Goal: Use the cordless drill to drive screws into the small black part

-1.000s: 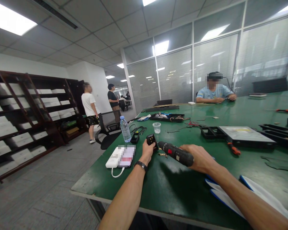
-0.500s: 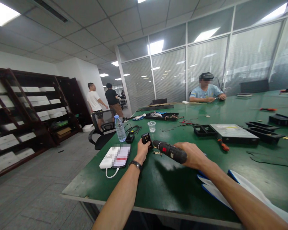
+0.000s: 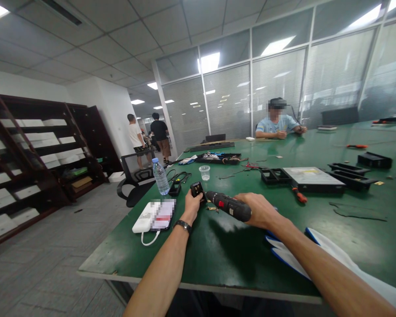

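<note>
My left hand is closed around a small black plastic housing with brass-coloured bits inside, held just above the green table. In my right hand is a black power drill with a red switch, lying nearly level and pointing left. Its front end reaches the right side of the housing; whether the tip touches is too small to tell. Several small brass-coloured pieces lie on the table beneath the drill. A clear plastic cup stands just beyond the housing.
To the left are a water bottle, a white power bank cabled to a phone, and a black frame. On the right lie a metal-topped box, a screwdriver and white gloves. A co-worker sits across the table.
The whole view has shifted slightly. Both hands keep their hold, with the drill still at the housing. Two people in the background have walked farther off.
</note>
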### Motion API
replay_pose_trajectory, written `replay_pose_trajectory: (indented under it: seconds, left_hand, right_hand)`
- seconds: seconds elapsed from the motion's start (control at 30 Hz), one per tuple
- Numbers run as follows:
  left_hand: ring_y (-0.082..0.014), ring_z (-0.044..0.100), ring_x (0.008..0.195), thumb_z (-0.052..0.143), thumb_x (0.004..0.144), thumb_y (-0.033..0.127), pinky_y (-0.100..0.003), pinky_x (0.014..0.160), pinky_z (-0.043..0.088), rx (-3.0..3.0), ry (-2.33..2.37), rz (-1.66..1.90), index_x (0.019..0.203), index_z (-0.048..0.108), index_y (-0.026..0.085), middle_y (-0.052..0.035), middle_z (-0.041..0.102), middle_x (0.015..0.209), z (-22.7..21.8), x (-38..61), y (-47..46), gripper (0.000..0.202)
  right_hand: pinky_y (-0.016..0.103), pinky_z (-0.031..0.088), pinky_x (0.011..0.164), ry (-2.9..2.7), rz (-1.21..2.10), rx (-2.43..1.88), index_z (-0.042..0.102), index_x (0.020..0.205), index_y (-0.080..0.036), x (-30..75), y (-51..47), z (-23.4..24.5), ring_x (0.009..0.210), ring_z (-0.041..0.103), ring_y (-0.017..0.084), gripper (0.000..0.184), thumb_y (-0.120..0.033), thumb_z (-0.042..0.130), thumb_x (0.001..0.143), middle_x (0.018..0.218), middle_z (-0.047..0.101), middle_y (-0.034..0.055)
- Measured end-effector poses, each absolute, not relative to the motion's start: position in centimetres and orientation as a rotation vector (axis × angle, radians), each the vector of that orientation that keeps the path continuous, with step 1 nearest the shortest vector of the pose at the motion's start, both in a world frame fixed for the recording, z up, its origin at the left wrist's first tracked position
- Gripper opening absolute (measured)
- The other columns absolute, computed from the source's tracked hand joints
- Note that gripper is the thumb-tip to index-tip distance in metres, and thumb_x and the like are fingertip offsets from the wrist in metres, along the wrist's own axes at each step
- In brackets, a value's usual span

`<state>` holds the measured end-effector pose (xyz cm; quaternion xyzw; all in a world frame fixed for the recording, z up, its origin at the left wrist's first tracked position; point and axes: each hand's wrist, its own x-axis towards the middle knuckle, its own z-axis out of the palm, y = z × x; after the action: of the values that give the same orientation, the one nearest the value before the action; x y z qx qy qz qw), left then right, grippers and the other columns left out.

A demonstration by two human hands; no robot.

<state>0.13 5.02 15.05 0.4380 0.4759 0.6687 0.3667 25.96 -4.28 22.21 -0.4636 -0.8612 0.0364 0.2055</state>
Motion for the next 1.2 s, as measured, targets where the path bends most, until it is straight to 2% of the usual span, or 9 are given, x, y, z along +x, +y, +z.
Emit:
replay_pose_trajectory:
  seconds: [0.17,0.43,0.57,0.9,1.2]
  left_hand:
    - [-0.0169,0.068,0.08,0.074,0.071,0.011,-0.033,0.079,0.057,1.145,1.237,1.726,0.105,0.064,0.011,-0.012,0.071,0.101,14.6,-0.2,5.6,0.035]
    - [-0.0163,0.067,0.075,0.076,0.069,0.014,-0.038,0.08,0.057,1.133,1.22,1.73,0.103,0.064,0.012,-0.0108,0.07,0.096,14.1,-0.4,6.3,0.036]
    - [-0.0161,0.068,0.077,0.074,0.07,0.013,-0.036,0.08,0.057,1.144,1.219,1.722,0.104,0.064,0.013,-0.0097,0.07,0.096,14.0,-0.5,6.4,0.035]
    - [-0.0167,0.068,0.076,0.072,0.07,0.013,-0.035,0.079,0.057,1.163,1.225,1.706,0.104,0.064,0.013,-0.0107,0.071,0.097,14.1,-0.5,6.3,0.035]
    - [-0.0158,0.067,0.077,0.072,0.07,0.01,-0.033,0.077,0.057,1.139,1.235,1.718,0.104,0.065,0.012,-0.01,0.071,0.095,14.4,-0.3,6.2,0.035]
  right_hand:
    - [0.027,0.033,0.062,-2.413,0.066,-1.286,0.067,0.088,-0.026,26.0,-4.1,22.0,0.079,0.066,0.021,0.016,-0.036,0.063,0.076,0.086,0.072,0.0029]
    - [0.027,0.033,0.063,-2.406,0.064,-1.269,0.067,0.089,-0.025,26.0,-4.0,21.8,0.079,0.065,0.02,0.021,-0.04,0.065,0.076,0.085,0.071,0.0039]
    - [0.028,0.034,0.063,-2.401,0.067,-1.285,0.067,0.087,-0.024,26.0,-4.2,22.1,0.077,0.065,0.02,0.022,-0.043,0.065,0.077,0.085,0.071,0.0043]
    - [0.027,0.034,0.062,-2.419,0.015,-1.301,0.066,0.088,-0.026,26.1,-3.9,22.0,0.077,0.065,0.02,0.019,-0.038,0.067,0.074,0.084,0.071,0.0028]
    - [0.027,0.032,0.061,-2.418,0.012,-1.264,0.066,0.089,-0.026,26.1,-3.9,21.8,0.078,0.066,0.021,0.022,-0.044,0.065,0.075,0.084,0.071,0.0029]
